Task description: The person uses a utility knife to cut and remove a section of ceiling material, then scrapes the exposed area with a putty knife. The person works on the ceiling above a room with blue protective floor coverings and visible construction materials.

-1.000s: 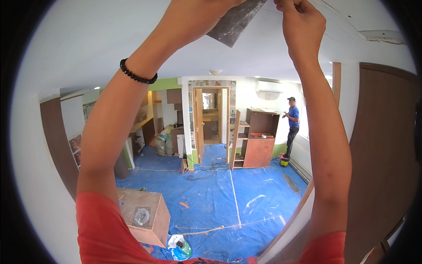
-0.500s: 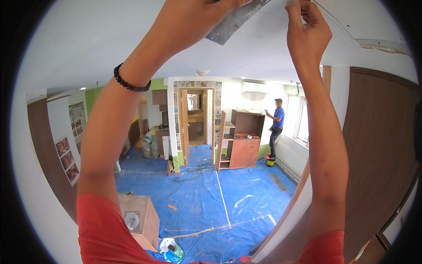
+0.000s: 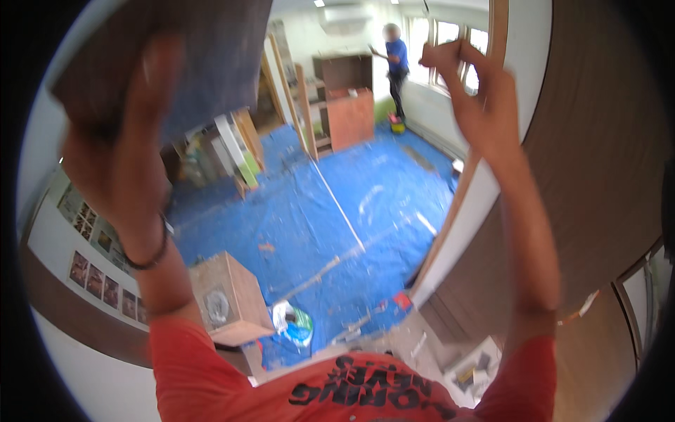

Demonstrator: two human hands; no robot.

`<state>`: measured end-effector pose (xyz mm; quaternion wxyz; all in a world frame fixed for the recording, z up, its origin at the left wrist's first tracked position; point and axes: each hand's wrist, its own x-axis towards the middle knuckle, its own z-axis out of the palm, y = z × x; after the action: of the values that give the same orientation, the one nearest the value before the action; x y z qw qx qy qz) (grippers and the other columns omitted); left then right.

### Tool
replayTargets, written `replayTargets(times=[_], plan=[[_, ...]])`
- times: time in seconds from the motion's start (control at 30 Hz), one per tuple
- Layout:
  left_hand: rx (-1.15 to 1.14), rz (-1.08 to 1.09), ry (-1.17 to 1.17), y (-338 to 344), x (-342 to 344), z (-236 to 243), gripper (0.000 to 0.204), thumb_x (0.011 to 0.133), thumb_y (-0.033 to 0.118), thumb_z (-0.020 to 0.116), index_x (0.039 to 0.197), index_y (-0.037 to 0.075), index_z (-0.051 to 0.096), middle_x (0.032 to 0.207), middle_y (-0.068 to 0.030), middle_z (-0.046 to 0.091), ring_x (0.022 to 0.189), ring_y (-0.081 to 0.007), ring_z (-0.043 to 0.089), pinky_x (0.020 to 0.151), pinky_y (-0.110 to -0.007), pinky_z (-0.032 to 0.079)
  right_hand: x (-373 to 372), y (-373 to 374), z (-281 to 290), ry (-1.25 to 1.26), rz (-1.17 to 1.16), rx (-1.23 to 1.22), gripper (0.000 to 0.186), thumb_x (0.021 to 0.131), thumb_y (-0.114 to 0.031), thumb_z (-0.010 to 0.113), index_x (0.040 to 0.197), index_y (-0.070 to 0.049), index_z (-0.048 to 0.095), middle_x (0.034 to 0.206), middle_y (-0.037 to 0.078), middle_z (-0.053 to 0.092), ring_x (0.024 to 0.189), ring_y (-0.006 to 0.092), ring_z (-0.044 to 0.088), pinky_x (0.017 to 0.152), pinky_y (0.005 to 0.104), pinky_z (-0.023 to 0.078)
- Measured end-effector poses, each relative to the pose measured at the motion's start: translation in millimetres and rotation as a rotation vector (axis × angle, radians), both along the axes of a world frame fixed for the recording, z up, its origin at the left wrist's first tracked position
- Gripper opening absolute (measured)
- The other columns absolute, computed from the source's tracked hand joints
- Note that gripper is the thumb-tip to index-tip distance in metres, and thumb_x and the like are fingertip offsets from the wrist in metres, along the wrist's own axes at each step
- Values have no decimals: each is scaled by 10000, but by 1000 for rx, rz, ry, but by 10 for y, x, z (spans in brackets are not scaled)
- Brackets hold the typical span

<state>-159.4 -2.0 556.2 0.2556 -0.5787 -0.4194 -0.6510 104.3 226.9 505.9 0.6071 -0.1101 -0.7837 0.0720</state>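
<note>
Raised at the upper left, my left hand (image 3: 123, 158) grips a broad, flat, dark grey plate (image 3: 214, 60), its thumb lying along the face. The plate looks like a plasterer's metal sheet, but motion blur and the picture's edge hide its full shape. My right hand (image 3: 485, 105) is up at the upper right, apart from the plate, with its fingers curled and the thumb and index tips close together. Whether anything small sits in that pinch I cannot make out. A dark bracelet (image 3: 151, 257) circles my left wrist.
Below me, blue sheeting (image 3: 295, 211) covers the floor. A wooden box (image 3: 235, 299) and a white-green bag (image 3: 292, 323) stand near. A person in blue (image 3: 397, 60) stands on a bucket (image 3: 398, 128) beside a brown cabinet (image 3: 344, 105). A doorway edge (image 3: 464, 211) rises at right.
My view has tipped downward, and the ceiling has left it. My left hand has come down and left with the plate; my right hand has lowered slightly and is farther from it.
</note>
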Motion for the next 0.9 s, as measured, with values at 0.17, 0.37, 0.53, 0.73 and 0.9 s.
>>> replayTargets(times=[0.17,0.37,0.53,0.73,0.9], plan=[[-668,-239,-280,748,-413,-2297,297,952,181,768,1168,-16,713,1061,-60,731,957,-116,637,839,-280,512,316,-241,-2250,-154,-51,-607,122,985,-138,690,983,-21,725,886,146,735,825,300,702,777,399,532],[-1164,-388,-943,1110,-7,-4865,359,971,282,751,1163,-19,724,1043,-52,728,916,-121,653,809,-313,542,824,-1029,-4568,-318,-512,-1120,252,964,-316,693,956,-68,734,873,122,745,820,321,720,759,437,559],[-1597,-624,-891,929,556,-5705,342,982,341,730,1041,7,769,880,12,704,738,-81,597,633,-282,487,1303,-1787,-5672,-261,-810,-1226,287,945,-265,696,1173,-93,726,1136,140,736,1070,335,685,933,431,535],[-1556,-653,-345,1259,1492,-5626,566,985,509,648,854,-41,678,591,-43,522,603,-102,462,519,-395,397,1623,-2090,-5795,37,-491,-1585,411,1029,-318,635,1308,-16,632,1183,169,728,1079,221,703,889,356,559],[-1657,-773,-350,1218,2442,-5672,576,996,535,626,856,-23,661,584,-37,490,575,-120,451,514,-388,358,1750,-2200,-5691,522,-115,-1821,603,1002,-419,687,1397,13,545,1183,117,692,1025,211,695,885,348,565]])
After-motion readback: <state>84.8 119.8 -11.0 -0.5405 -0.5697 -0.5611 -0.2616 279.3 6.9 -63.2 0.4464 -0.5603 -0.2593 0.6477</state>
